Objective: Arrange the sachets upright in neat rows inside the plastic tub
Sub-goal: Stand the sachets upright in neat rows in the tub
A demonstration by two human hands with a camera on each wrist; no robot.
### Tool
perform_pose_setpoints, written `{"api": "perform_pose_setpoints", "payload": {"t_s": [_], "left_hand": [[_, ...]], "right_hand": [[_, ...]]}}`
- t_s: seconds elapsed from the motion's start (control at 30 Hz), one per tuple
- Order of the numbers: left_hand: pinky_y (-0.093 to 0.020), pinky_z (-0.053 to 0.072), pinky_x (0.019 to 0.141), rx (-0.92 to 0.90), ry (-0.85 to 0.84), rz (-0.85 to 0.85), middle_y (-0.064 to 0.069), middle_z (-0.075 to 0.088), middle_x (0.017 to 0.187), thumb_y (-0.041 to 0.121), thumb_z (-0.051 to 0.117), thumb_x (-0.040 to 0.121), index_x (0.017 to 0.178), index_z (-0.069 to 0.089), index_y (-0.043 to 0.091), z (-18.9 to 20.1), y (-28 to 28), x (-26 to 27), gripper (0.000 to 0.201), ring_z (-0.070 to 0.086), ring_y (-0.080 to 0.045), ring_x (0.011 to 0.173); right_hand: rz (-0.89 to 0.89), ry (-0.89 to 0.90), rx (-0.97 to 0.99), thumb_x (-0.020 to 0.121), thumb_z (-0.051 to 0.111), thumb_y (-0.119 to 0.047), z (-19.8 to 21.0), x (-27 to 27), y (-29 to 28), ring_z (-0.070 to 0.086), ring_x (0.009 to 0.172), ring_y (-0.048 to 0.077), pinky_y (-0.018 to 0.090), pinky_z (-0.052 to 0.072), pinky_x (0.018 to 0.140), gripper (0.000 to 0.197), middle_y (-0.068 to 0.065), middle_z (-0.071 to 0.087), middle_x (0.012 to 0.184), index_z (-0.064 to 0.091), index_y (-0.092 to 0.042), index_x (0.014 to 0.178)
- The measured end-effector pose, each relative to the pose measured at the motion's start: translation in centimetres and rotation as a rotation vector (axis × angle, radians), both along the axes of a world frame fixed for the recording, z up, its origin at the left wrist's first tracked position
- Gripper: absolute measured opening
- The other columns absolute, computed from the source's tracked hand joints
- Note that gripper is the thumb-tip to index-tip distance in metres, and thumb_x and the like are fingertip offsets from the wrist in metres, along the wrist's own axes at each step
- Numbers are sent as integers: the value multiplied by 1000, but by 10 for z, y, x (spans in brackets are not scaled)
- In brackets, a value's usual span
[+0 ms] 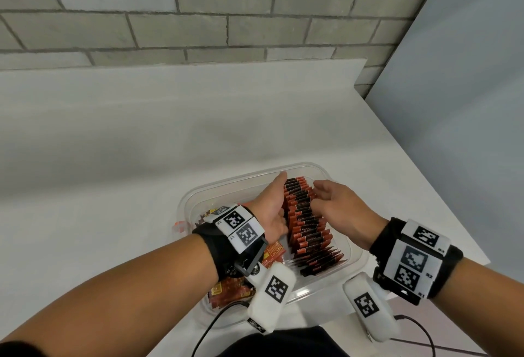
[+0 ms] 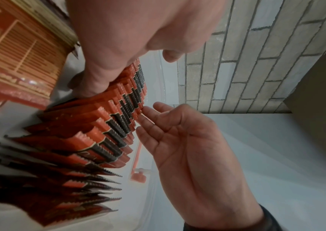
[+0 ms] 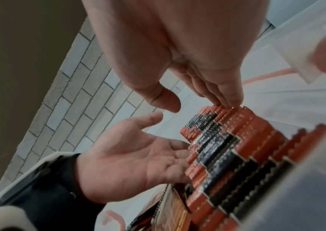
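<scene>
We note the clear plastic tub (image 1: 334, 171) sits on the white counter (image 1: 113, 144) at about 5 o'clock in the head view, close to the near edge. Inside it a long row of red-and-black sachets (image 1: 304, 222) runs from 12 to 6 o'clock; the far part stands upright and packed, while the near end (image 1: 320, 261) fans out and leans almost flat. Loose sachets (image 1: 229, 291) lie at 7 o'clock in the tub, under our left wrist. Our left hand (image 1: 270, 209) has its flat palm and straight fingers against the row's 9 o'clock side; our right hand (image 1: 337, 203) is spread, fingers straight and slightly apart, the fingertips (image 2: 144, 112) touching the row's 3 o'clock side. Neither hand grips anything. Risks, in our judgement: the row is braced only by side pressure, so releasing either hand may let the upright part topple like dominoes toward the slumped near end; squeezing unevenly could bow the row and pop sachets upward; the leaning sachets at 6 o'clock give no backstop, so the slump may spread; pushing hard could slide the light tub toward the counter edge. Writing: the sachet print is too blurred to read, with a few pale letters on one face that we cannot resolve. The wrist bands carry square coded markers with small tags, "L1" and "L2" on the left band (image 1: 241, 227); the right band's tags are not cleanly legible.
</scene>
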State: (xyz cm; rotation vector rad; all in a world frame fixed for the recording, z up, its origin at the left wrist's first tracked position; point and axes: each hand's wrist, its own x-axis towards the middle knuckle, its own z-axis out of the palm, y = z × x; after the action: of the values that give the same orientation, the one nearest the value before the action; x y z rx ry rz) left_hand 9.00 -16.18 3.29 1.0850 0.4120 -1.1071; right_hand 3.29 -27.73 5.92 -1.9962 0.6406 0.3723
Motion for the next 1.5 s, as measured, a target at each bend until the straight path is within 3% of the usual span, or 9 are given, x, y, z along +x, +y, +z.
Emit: {"api": "perform_pose_setpoints", "payload": {"t_s": [0.07,0.2,0.37,0.6,0.73,0.83,1.0,1.17,1.5], "left_hand": [[-32,49,57,3,1,23,-14,64,105,55,35,98,105,57,7,0,-1,0,53,63,-23,84],[-33,51,63,2,-2,37,-16,64,113,57,35,97,107,58,8,0,-2,1,55,63,-25,91],[-30,49,55,14,-16,43,-12,67,96,55,31,99,100,60,9,0,-1,3,55,64,-21,81],[-23,51,49,32,-36,13,-13,68,100,58,31,98,116,60,9,-1,-2,4,61,66,-20,79],[-26,51,55,18,-52,16,-13,68,103,58,31,98,117,60,8,-3,-2,3,61,66,-21,83],[-29,50,59,11,-52,36,-14,67,105,58,32,98,116,60,7,-3,-3,3,60,65,-22,85],[-32,52,64,-13,-43,48,-17,67,110,61,34,96,119,57,4,-3,-5,6,66,66,-25,90],[-34,51,71,-23,-34,47,-17,65,113,63,31,95,113,59,5,-5,-5,8,67,64,-26,97],[-27,45,54,81,-63,70,-14,67,104,59,26,98,125,56,5,-7,-4,9,67,64,-20,82]], "right_hand": [[-8,-3,-14,89,51,-4,1,1,-2,44,126,13,22,36,94,63,5,38,149,27,-8,147],[-7,1,23,91,49,-2,-1,3,-1,55,96,0,17,44,79,54,-1,56,130,34,-8,143],[-22,1,-35,90,51,-8,-4,7,-5,40,133,17,29,36,105,63,5,35,151,26,-11,148],[-72,23,28,89,52,-3,-7,12,-9,44,130,19,25,37,96,61,8,42,146,31,-9,146],[-70,28,56,88,49,1,-8,12,-7,57,106,10,18,43,80,53,-1,58,121,38,-6,140],[-99,14,57,88,51,-2,-9,15,-8,45,127,19,24,37,88,61,8,44,144,31,-9,145],[-89,7,109,88,49,0,-9,17,-8,56,96,7,19,44,67,61,6,50,138,30,-9,145],[-68,-10,55,88,51,-4,-10,22,-6,51,110,14,23,43,78,65,8,40,147,27,-11,148],[-78,3,76,88,51,-3,-11,26,-6,55,90,5,20,44,64,60,4,54,124,32,-9,144]]}}
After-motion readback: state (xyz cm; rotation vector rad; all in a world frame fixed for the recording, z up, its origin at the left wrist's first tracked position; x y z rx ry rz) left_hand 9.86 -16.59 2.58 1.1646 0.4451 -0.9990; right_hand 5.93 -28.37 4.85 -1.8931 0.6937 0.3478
